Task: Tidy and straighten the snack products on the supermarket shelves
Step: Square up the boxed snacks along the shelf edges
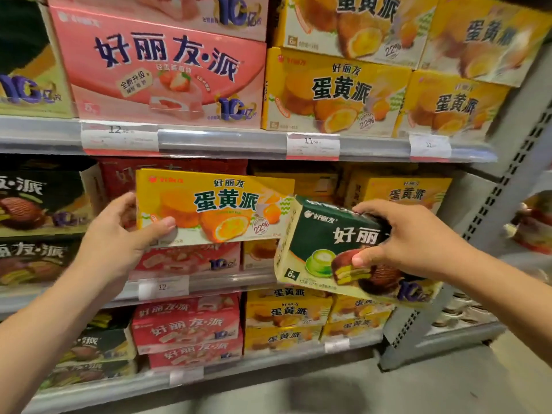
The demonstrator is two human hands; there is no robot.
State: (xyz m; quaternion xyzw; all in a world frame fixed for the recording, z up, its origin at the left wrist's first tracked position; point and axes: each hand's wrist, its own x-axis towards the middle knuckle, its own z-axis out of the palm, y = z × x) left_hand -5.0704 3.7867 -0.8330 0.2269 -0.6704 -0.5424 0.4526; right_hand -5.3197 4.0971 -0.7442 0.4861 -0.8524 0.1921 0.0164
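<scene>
My left hand (pixel 119 234) grips the left end of a yellow egg-yolk pie box (pixel 215 204), held upright in front of the middle shelf's red boxes. My right hand (pixel 409 237) holds a dark green matcha pie box (pixel 322 249), tilted down to the right, in front of the yellow boxes of the middle shelf. The two held boxes nearly touch at the yellow box's right edge. Pink strawberry boxes (pixel 167 73) and yellow boxes (pixel 337 91) fill the top shelf.
Dark green boxes (pixel 35 201) stack at the middle left. Red boxes (pixel 185 327) and yellow boxes (pixel 286 318) sit on the lower shelf. Shelf rails with price tags (pixel 312 144) run across. A grey perforated upright (pixel 495 204) bounds the right side, floor below.
</scene>
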